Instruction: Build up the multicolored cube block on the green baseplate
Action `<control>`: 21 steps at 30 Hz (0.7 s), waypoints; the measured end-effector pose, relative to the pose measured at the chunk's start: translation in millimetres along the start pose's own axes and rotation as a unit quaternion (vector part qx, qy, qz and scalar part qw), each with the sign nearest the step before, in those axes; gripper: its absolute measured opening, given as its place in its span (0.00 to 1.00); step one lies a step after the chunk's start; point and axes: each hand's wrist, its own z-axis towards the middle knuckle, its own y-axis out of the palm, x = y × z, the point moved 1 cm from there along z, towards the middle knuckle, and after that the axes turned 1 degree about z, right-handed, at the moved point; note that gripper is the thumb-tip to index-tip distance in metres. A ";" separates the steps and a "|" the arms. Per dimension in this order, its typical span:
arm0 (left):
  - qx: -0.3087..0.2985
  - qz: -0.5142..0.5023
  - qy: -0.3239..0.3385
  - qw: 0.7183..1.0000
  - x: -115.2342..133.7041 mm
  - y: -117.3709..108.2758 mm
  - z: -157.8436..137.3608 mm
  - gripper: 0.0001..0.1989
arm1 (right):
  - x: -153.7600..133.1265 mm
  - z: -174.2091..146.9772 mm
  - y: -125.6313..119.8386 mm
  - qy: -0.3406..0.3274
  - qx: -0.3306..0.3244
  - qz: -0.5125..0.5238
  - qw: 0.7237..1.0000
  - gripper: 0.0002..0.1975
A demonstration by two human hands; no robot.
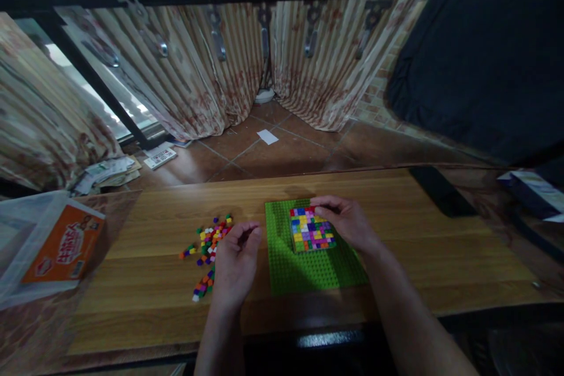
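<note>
On a green studded baseplate [282, 273] sits a square block of many-coloured toy bricks [312, 232]. My right hand [348, 223] is at the far right corner of that block, thumb and forefinger closed together against its top edge. Whatever lies between those fingertips is hidden. Left of the baseplate, my left hand [238, 258] hovers with thumb and fingertips pinched, and anything in the pinch is too small to make out. A scattered pile of small loose bricks [207, 244] lies beside it, partly covered by the hand.
A black phone-like slab [442, 191] rests at the far right of the wooden table [145, 264]. At the left stands a clear plastic bin [26, 211] with an orange label. Papers [108, 173] lie on the floor beyond, near striped curtains [189, 76].
</note>
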 end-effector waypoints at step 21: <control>0.172 -0.299 -0.053 0.937 13.2 -45.4 -0.1 0.13 | -34.2 -71.5 113.7 -0.174 -0.134 -0.213 0.952 0.11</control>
